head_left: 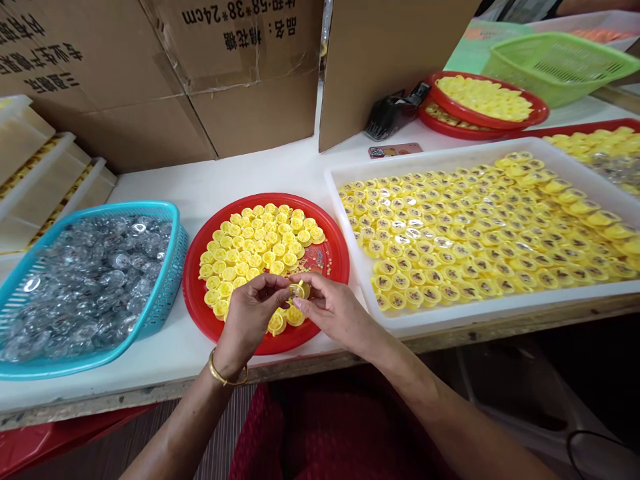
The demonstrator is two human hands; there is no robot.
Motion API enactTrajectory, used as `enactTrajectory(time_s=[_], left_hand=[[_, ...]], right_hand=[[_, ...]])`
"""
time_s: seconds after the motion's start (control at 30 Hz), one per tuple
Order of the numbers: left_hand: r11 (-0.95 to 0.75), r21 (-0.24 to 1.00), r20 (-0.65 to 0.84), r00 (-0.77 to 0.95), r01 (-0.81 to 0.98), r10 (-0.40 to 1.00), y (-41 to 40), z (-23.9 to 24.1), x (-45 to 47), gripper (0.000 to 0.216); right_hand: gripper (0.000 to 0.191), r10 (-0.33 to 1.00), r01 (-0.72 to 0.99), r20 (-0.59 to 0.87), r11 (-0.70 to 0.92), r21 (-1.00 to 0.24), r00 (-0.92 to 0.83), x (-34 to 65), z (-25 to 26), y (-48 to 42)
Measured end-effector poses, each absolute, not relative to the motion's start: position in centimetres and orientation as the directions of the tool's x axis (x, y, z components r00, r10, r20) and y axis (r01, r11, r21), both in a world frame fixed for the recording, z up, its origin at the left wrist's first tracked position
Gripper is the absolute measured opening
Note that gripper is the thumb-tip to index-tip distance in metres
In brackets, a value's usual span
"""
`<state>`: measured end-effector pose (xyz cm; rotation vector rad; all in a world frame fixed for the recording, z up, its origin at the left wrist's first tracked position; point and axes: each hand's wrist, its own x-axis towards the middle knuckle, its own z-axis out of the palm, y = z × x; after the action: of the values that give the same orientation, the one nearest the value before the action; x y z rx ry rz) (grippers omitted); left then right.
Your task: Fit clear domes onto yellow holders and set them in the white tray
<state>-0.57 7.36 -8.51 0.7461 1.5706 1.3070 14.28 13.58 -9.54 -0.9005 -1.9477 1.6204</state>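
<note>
Above the near part of a round red tray (330,267), my left hand (255,310) and my right hand (333,307) meet with pinched fingers on one small yellow plastic cup (299,291). A clear round cover seems to sit on its face, partly hidden by the fingertips. Many similar small yellow cups (245,243) lie in the red tray below. Left of it, a blue basket (173,267) holds a heap of clear round plastic covers (105,280). To the right, a white tray (350,287) carries rows of yellow cups with printed, shiny faces (450,240).
Cardboard boxes (260,107) wall off the back. Stacked plastic tubs (35,180) stand at far left. Behind the white tray are a phone (395,151), a black tape dispenser (397,110), red plates of yellow pieces (483,100) and a green basket (555,83). The table edge (165,393) runs in front.
</note>
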Motion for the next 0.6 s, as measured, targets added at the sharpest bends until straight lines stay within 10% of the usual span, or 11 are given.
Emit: enactTrajectory(time_s=[0.6], left_hand=[[0.045, 0.996, -0.078, -0.457, -0.082, 0.886, 5.8, -8.7, -1.0, 0.013]], right_hand=[[0.03, 0.743, 0.124, -0.049, 0.046, -0.991, -0.667, 13.7, -8.4, 13.2]])
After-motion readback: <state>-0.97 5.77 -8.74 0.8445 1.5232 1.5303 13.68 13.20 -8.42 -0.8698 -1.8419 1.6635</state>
